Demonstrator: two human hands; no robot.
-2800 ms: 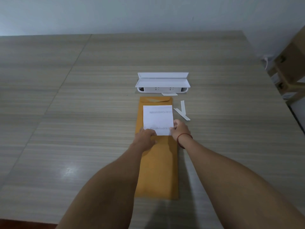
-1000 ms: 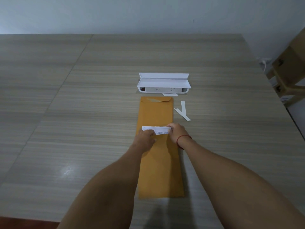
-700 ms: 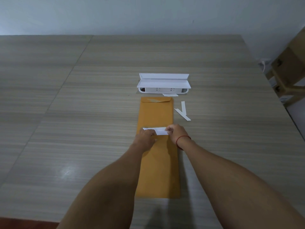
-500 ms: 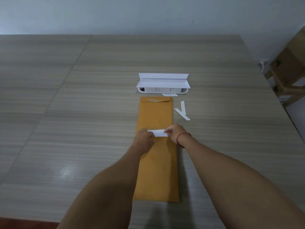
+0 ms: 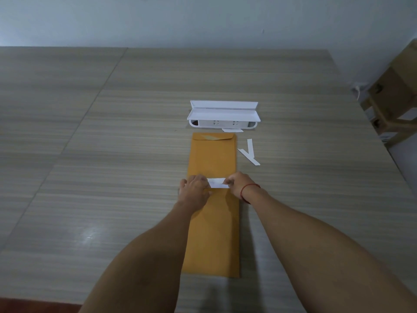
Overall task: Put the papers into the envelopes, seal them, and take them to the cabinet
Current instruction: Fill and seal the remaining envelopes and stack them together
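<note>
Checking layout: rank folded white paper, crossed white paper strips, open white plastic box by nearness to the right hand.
1. Folded white paper: in the right hand.
2. Crossed white paper strips: beyond, slightly right.
3. Open white plastic box: farthest back.

Only one cam here, head-worn: it looked forward and down over the table (image 5: 112, 177) from close, with the left hand (image 5: 195, 188) and right hand (image 5: 239, 185) mid-frame and the wall (image 5: 203, 19) far.

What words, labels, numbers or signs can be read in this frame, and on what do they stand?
Nothing here can be read.
white box: two small dark marks on its front, too small to read.
cardboard box: a dark mark, blurred.
folded paper and envelope: no print shows.
</note>
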